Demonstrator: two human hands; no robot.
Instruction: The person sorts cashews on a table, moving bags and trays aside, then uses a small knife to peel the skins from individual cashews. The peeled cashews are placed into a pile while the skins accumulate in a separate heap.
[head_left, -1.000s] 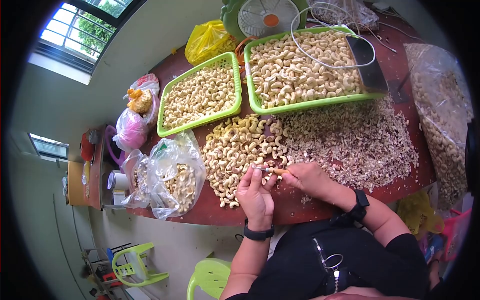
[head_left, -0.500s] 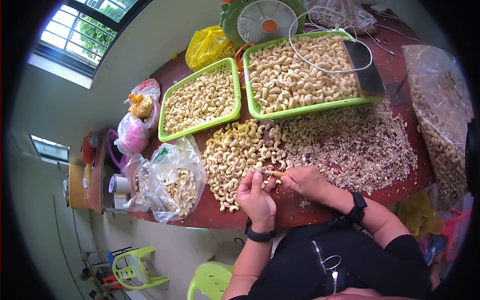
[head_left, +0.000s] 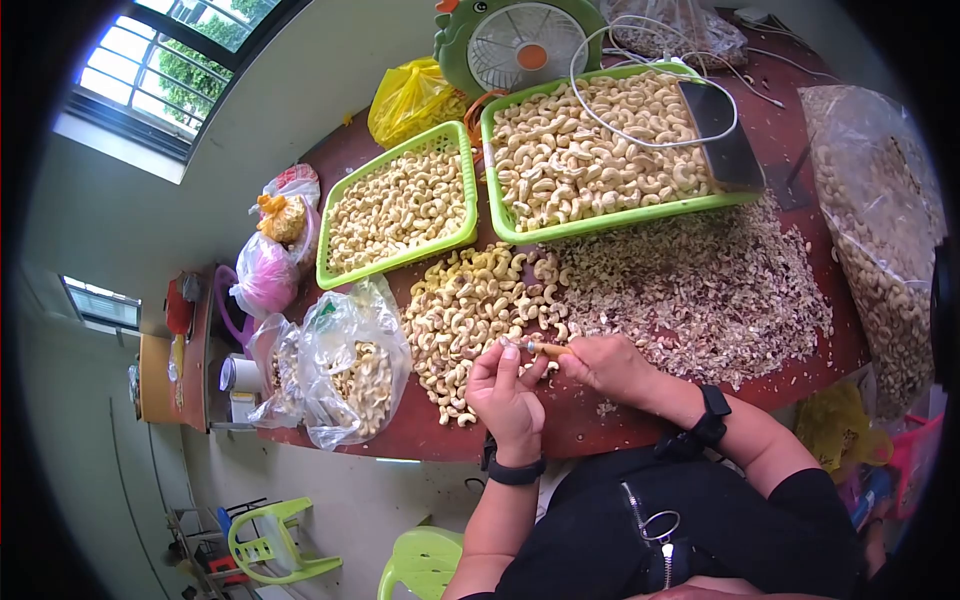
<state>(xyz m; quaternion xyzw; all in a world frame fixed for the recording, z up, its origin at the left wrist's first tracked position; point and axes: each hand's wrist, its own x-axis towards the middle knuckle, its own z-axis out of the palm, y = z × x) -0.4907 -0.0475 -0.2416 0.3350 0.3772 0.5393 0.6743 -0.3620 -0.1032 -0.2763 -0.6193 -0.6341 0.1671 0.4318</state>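
Note:
My right hand point(head_left: 612, 368) grips a small knife point(head_left: 550, 349) by its wooden handle, the blade pointing left. The blade meets the fingertips of my left hand point(head_left: 508, 408), which pinch a cashew nut, mostly hidden by the thumb and fingers. Just beyond both hands lies a loose pile of cashew nuts point(head_left: 455, 318) on the dark red table point(head_left: 600, 425). To the right of the pile, a broad heap of peeled skins and crumbs point(head_left: 720, 290) covers the tabletop.
Two green baskets point(head_left: 473, 190) point(head_left: 620, 228) full of cashews stand at the back, with a phone point(head_left: 722, 135) and white cable on the right one. A green fan point(head_left: 530, 50) stands behind. Plastic bags point(head_left: 355, 365) of nuts sit at left; a large bag point(head_left: 880, 230) stands at right.
The view has shifted slightly. Both hands stay together at nearly the same spot, with the knife still held against the left fingertips.

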